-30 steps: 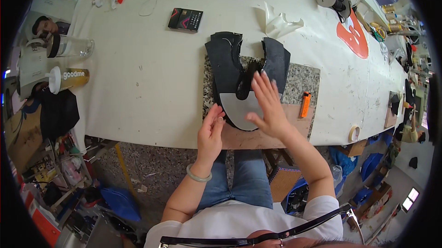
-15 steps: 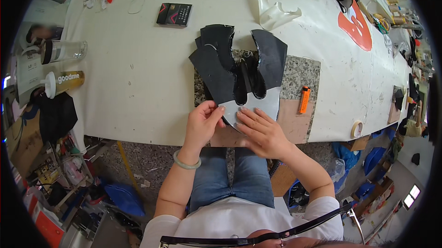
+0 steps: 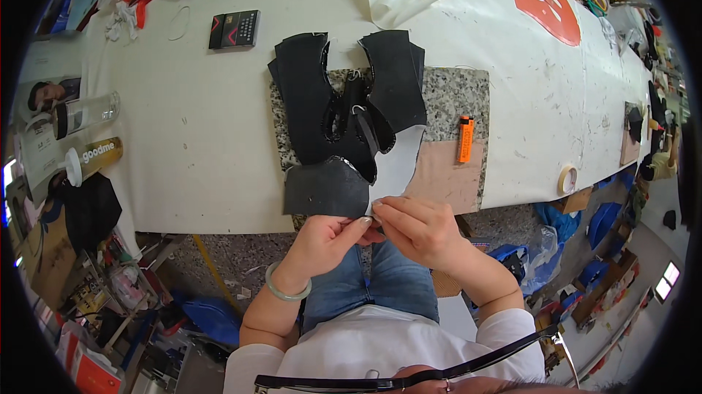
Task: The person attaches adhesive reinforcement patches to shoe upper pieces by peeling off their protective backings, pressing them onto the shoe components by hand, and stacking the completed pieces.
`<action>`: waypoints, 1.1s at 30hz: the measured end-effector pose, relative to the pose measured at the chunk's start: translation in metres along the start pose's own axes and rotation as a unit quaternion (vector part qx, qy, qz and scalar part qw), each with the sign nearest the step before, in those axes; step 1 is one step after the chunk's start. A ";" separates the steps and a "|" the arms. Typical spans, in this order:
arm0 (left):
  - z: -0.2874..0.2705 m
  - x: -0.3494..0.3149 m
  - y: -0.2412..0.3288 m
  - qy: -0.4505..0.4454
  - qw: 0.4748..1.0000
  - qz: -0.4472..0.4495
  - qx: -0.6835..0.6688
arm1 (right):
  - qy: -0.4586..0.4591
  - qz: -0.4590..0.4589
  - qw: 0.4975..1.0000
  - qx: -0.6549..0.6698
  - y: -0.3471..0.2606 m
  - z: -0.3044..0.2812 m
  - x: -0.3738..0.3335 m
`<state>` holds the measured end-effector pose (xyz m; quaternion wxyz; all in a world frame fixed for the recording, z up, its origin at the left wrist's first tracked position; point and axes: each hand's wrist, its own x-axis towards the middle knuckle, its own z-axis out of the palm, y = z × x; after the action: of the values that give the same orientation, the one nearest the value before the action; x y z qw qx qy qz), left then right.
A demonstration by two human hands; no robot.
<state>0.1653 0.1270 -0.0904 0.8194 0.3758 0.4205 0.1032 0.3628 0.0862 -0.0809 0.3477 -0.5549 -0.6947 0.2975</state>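
A black leather-like piece (image 3: 391, 76) with long flaps lies on the granite slab (image 3: 453, 90) in front of me. Glossy black trim runs along its curved inner edges, and part of its near portion shows a light grey face (image 3: 401, 160). On the left, a black flap (image 3: 329, 189) is turned toward me at the near end. My left hand (image 3: 322, 244) is closed, pinching the near edge where black and grey meet. My right hand (image 3: 420, 229) is closed beside it, thumb and fingers pinching the same edge. The fingertips almost touch; some fingers are hidden underneath.
An orange lighter (image 3: 466, 139) lies on the slab's right part. Farther off are a black box (image 3: 234, 29) and a translucent plastic piece (image 3: 398, 0). Two bottles (image 3: 95, 112) lie at the left, a tape roll (image 3: 567, 179) at the right edge.
The piece has shifted toward me, and its left near part now shows black where grey lay before. My right hand has gone from lying flat on the grey face to pinching the edge.
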 end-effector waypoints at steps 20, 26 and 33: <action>0.001 0.005 0.016 0.060 0.983 0.047 0.165 | -0.039 0.179 0.965 0.189 0.008 -0.001 0.016; 0.000 0.003 0.029 0.053 0.978 0.049 0.195 | -0.052 -0.023 0.998 0.037 0.006 -0.003 0.023; -0.003 0.002 0.028 0.047 0.977 0.086 0.189 | -0.002 -0.024 1.000 0.009 0.005 0.010 0.019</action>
<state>0.1685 0.1490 -0.0728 0.7008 0.5538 0.4361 0.1094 0.3551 0.1058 -0.0876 0.3583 -0.5344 -0.7059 0.2963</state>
